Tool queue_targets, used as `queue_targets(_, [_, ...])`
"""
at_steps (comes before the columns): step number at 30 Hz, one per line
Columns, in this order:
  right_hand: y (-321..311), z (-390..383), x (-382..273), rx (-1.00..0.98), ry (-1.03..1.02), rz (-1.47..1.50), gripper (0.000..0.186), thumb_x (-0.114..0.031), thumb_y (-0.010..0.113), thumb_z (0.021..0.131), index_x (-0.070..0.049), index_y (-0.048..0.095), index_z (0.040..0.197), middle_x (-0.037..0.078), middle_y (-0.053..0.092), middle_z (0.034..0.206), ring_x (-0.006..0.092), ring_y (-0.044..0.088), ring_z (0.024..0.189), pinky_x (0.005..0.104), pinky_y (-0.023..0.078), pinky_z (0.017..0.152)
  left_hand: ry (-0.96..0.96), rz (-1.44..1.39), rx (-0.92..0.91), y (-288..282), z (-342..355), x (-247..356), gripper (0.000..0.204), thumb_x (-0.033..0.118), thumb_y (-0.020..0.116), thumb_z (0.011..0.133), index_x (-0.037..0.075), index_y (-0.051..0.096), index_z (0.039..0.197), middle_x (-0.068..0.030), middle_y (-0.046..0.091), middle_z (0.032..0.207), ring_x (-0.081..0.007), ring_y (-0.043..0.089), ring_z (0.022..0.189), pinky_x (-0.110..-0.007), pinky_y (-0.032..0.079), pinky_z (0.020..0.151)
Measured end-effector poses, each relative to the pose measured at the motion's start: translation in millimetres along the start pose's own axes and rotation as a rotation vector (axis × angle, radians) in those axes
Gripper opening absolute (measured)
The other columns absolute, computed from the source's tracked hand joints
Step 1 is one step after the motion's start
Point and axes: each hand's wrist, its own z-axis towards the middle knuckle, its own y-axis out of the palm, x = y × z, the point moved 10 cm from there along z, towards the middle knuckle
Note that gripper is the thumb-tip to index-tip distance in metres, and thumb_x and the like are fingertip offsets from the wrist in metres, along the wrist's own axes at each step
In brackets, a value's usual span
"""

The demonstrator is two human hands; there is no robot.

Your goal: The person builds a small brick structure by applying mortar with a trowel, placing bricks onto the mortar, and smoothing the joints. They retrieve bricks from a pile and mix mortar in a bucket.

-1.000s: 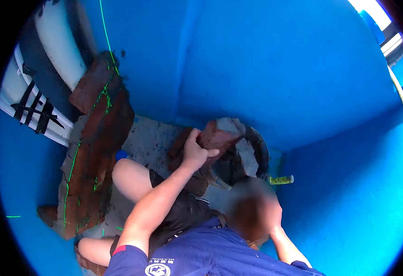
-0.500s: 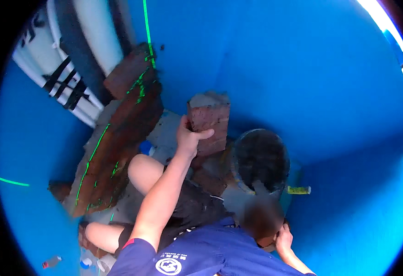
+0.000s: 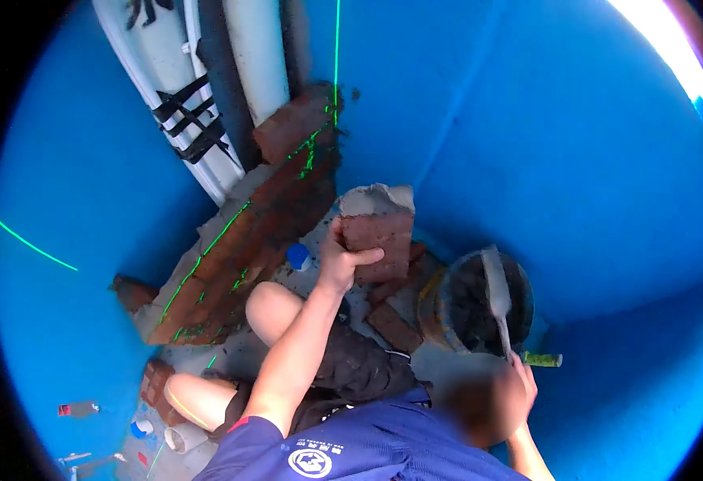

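Observation:
My left hand (image 3: 346,260) grips a red-brown brick (image 3: 379,240) with grey mortar on top, raised in the middle of the view. My right hand (image 3: 521,385), partly blurred at lower right, is closed on the handle of a trowel (image 3: 497,280), whose grey blade lies over the mouth of a bucket (image 3: 439,317) of dark mortar. Left of the held brick, a short brick wall (image 3: 231,264) with green laser lines stands against long white profiles. Loose bricks (image 3: 393,326) lie beside the bucket.
Tall blue walls (image 3: 608,184) surround me. White profiles (image 3: 211,148) bound with black tape lean at upper left. A blue-capped container (image 3: 299,256), a white cup (image 3: 183,437) and a yellow-green tube (image 3: 545,359) are on the floor. My bent knees take up the lower middle.
The view has turned leftward. The brick in my left hand is more upright. My right hand has risen, and a trowel now shows in it over the bucket.

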Motion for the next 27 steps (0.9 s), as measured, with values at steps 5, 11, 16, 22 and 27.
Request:
queue_targets(5, [41.9,75.2,-87.1,-0.014,0.013,0.288,0.031,-0.014,0.060,0.089,-0.007,0.060,0.120,0.017,0.061,0.098,0.0309,0.061,0.085,0.0401,0.048,0.072,0.082,0.135,0.050,-3.7,-7.9,19.8,0.063,-0.001,0.085,0.054,0.007,0.053,0.107,-0.0036,0.060,0.103,-0.0173,0.057,0.098,-0.034,0.044,0.091])
queue_targets(11, [100.4,79.5,-118.7,-0.162,-0.168,0.219,0.038,-0.011,0.066,0.084,-0.012,0.060,0.122,0.017,0.060,0.101,0.0328,0.060,0.089,0.0404,0.050,0.075,0.043,0.311,0.194,-44.9,-11.1,4.9,0.064,0.007,0.088,0.055,0.008,0.052,0.107,-0.0032,0.058,0.107,-0.0189,0.054,0.104,-0.034,0.042,0.094])
queue_targets(16, [110.0,67.1,-110.8,-0.181,-0.357,0.259,0.026,-0.005,0.063,0.084,-0.003,0.063,0.110,0.016,0.059,0.092,0.0279,0.059,0.080,0.0352,0.050,0.074,0.167,0.434,0.345,-89.8,-15.3,51.8,0.059,0.013,0.089,0.057,0.003,0.056,0.105,-0.0086,0.065,0.102,-0.0206,0.061,0.095,-0.034,0.047,0.089])
queue_targets(22, [133.6,51.8,-65.2,-0.176,-0.297,0.351,0.030,-0.007,0.062,0.087,0.005,0.060,0.114,0.017,0.059,0.087,0.0290,0.059,0.078,0.0352,0.048,0.073,0.192,1.037,0.429,-90.7,-4.3,192.5,0.058,0.018,0.088,0.054,0.001,0.059,0.101,-0.0138,0.066,0.098,-0.0249,0.064,0.092,-0.036,0.050,0.084])
queue_targets(27, [160.5,45.7,-46.0,-0.186,-0.306,0.396,0.031,-0.009,0.062,0.087,0.005,0.060,0.115,0.021,0.061,0.092,0.0336,0.061,0.082,0.0370,0.048,0.074,0.069,1.522,0.467,-116.8,14.3,261.3,0.059,0.022,0.088,0.052,0.001,0.065,0.102,-0.0167,0.069,0.098,-0.0326,0.066,0.091,-0.038,0.051,0.082])
